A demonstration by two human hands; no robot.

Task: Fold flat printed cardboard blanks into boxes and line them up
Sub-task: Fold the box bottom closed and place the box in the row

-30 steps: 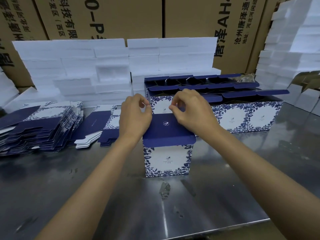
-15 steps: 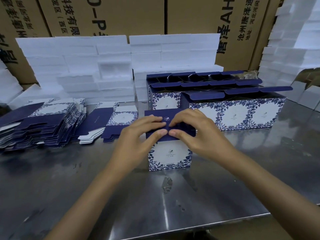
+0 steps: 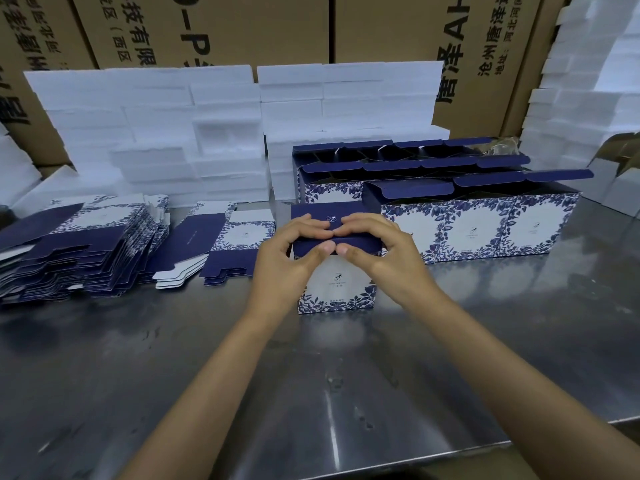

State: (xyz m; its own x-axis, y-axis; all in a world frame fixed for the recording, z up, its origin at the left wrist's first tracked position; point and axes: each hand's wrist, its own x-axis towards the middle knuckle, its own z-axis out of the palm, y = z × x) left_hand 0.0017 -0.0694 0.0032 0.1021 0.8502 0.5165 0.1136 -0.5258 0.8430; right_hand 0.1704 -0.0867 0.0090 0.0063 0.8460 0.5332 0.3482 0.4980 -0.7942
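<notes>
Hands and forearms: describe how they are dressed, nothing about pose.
Both the left hand and the right hand are bare: no gloves, rings, watch or wristband show. Both forearms are uncovered to the frame's bottom edge; no sleeve is visible.

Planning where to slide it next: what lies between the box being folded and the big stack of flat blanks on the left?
In the head view, two small piles of flat blanks lie between the box and the big stack.

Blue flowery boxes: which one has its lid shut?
The blue-and-white floral cardboard box under both hands; the boxes lined up behind it have lids standing open.
</notes>
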